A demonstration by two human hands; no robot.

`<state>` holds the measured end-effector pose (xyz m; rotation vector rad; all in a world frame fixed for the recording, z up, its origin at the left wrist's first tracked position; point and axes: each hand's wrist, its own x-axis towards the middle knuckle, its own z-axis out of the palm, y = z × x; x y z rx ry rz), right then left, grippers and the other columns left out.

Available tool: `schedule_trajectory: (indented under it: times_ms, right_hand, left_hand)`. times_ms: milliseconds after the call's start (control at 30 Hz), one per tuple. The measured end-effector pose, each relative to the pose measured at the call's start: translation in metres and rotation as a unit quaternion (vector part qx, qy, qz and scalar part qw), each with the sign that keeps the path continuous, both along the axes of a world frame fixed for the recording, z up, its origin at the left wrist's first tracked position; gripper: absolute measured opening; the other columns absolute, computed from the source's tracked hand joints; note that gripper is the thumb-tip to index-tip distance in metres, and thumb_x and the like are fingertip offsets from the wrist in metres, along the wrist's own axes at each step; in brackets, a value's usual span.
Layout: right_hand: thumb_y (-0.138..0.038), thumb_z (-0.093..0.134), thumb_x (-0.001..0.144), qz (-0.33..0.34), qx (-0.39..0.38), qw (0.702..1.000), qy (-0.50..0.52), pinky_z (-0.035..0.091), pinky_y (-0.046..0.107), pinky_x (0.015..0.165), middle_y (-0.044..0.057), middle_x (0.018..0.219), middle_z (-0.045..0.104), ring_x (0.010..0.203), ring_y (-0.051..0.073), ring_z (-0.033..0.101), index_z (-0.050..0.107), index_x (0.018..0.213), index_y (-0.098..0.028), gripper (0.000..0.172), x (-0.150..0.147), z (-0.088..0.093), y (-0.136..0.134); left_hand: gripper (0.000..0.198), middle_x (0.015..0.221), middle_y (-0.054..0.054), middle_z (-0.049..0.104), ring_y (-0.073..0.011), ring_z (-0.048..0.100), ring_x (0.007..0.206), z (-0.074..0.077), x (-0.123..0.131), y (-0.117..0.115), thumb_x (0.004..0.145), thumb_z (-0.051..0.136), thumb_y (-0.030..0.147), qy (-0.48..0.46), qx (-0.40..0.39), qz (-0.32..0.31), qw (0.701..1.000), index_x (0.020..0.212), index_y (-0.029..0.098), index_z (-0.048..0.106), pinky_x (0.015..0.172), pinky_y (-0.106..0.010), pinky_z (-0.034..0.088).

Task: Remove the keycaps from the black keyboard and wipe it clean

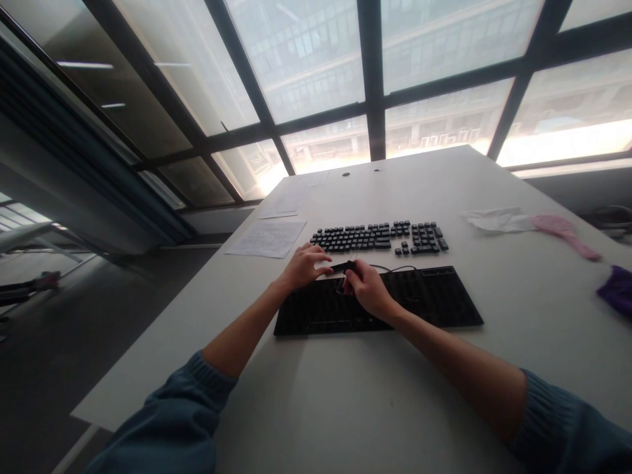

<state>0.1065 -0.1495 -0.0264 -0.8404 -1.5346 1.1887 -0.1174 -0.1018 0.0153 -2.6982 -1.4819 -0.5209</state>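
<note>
A black keyboard base (434,299) lies flat on the white table, its keycaps off. Over its rear edge, my right hand (368,286) is closed on a small black tool with thin wire ends, which looks like a keycap puller (349,265). My left hand (306,265) is at the base's rear left, fingers curved, with a gap between thumb and index finger. A narrow black bar (338,268), possibly the space bar, lies between the hands by my left thumb; whether the thumb touches it I cannot tell. Behind the base, loose black keycaps (360,237) stand in keyboard order.
Papers (266,238) lie at the table's left edge. To the right are a crumpled white tissue (496,220), a pink hairbrush-like object (563,232) and a purple cloth item (617,289). A black cable (390,268) runs behind the base. Windows stand beyond the table (345,395).
</note>
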Motion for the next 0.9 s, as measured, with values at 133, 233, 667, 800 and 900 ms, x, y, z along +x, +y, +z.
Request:
schedule_trajectory:
  times_ms: [133,233,667,800,900]
  right_hand:
    - [-0.026,0.048,0.092,0.000,0.002,1.000,0.003,0.045,0.027,0.058,-0.002,0.064,0.063,0.056,0.015,0.060,0.050,0.080,-0.021,0.013,0.000,0.001,0.000]
    - [-0.025,0.048,0.092,0.001,0.000,1.000,0.001,0.045,0.027,0.058,-0.002,0.064,0.063,0.056,0.015,0.060,0.050,0.080,-0.021,0.013,0.001,0.001,0.001]
    - [-0.025,0.048,0.091,0.005,0.005,1.000,0.004,0.046,0.027,0.056,-0.002,0.064,0.062,0.055,0.015,0.059,0.051,0.082,-0.021,0.010,0.001,0.003,0.000]
    - [-0.025,0.049,0.090,0.004,0.002,1.000,0.002,0.045,0.027,0.055,-0.002,0.063,0.062,0.054,0.015,0.059,0.050,0.081,-0.022,0.010,0.001,0.003,0.000]
    - [-0.025,0.048,0.091,0.007,0.004,1.000,0.003,0.046,0.028,0.056,-0.002,0.063,0.062,0.054,0.015,0.059,0.050,0.080,-0.021,0.011,0.001,0.004,-0.001]
  left_hand:
    - [0.017,0.093,-0.005,0.072,-0.0231,0.057,0.092,-0.004,0.014,-0.002,0.082,0.074,0.031,0.033,-0.041,-0.024,0.998,0.097,0.025,0.076,0.089,-0.036,0.043]
    - [0.022,0.089,-0.003,0.074,-0.0226,0.058,0.090,-0.005,0.018,0.006,0.086,0.066,0.023,0.023,-0.049,-0.015,0.998,0.107,0.024,0.073,0.088,-0.036,0.044]
    - [0.020,0.092,-0.006,0.071,-0.0225,0.058,0.092,-0.009,0.029,0.027,0.090,0.058,0.023,0.048,-0.030,-0.048,0.997,0.098,0.023,0.076,0.088,-0.036,0.045]
    - [0.022,0.093,-0.004,0.073,-0.0210,0.058,0.090,-0.011,0.026,0.032,0.091,0.056,0.019,0.051,-0.034,-0.060,0.996,0.099,0.025,0.076,0.086,-0.033,0.044]
    - [0.027,0.091,-0.004,0.072,-0.0202,0.057,0.088,-0.012,0.026,0.035,0.094,0.052,0.018,0.048,-0.033,-0.073,0.996,0.100,0.026,0.076,0.083,-0.031,0.044]
